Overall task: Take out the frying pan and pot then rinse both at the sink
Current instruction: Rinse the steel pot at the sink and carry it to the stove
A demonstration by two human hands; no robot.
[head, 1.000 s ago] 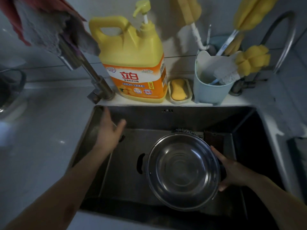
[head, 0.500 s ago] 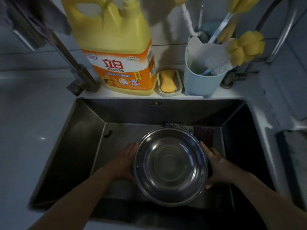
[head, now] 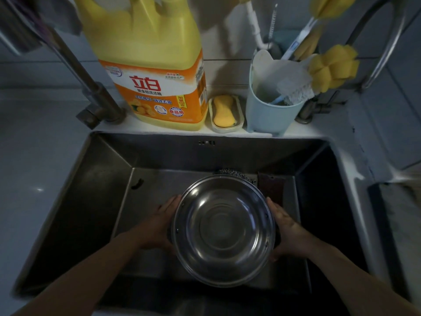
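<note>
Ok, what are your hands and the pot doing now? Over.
Left hand and right hand grip the pot over the sink. No water seen. Scourer behind it.

left hand [head: 157,226], right hand [head: 288,229] — both gripping

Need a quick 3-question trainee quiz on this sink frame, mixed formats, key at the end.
1. True or false: both hands grip the steel pot over the sink.
2. What sits between the detergent jug and the blue cup? A) a soap dish B) a frying pan C) a mug
3. Fill in: no ____ runs from the tap.

Key: 1 true: left hand, right hand, one on each side. 2 A, the soap dish. 3 water.
</note>
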